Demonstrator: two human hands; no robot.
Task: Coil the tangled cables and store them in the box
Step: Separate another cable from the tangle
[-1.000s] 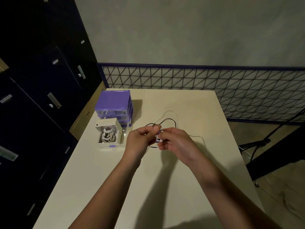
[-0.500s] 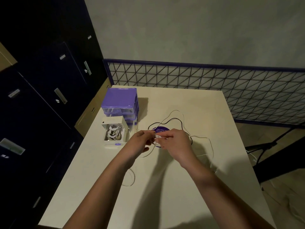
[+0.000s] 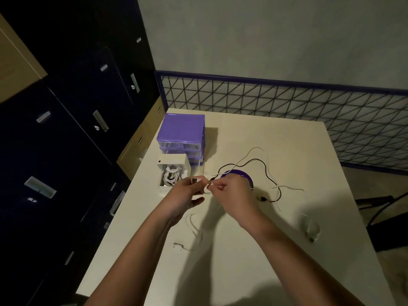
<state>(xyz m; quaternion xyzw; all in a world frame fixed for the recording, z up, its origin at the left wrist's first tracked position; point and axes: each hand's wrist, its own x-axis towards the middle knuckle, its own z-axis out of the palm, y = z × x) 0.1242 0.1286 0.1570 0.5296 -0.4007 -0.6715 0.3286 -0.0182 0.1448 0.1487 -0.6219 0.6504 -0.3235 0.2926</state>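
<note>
Two cables, one white cable (image 3: pixel 249 156) and one black cable (image 3: pixel 268 173), trail across the counter (image 3: pixel 276 250). Both hands, left (image 3: pixel 184 195) and right (image 3: pixel 231 193), pinch their tangled ends above it. One open white box (image 3: pixel 174 175) holding coiled cables sits left, against one purple drawer unit (image 3: pixel 182 133).

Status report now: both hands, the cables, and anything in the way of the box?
Left hand and right hand both pinching white cable. Black cable loose on table, uncoiled. White box open, coils inside; path unobstructed.
</note>
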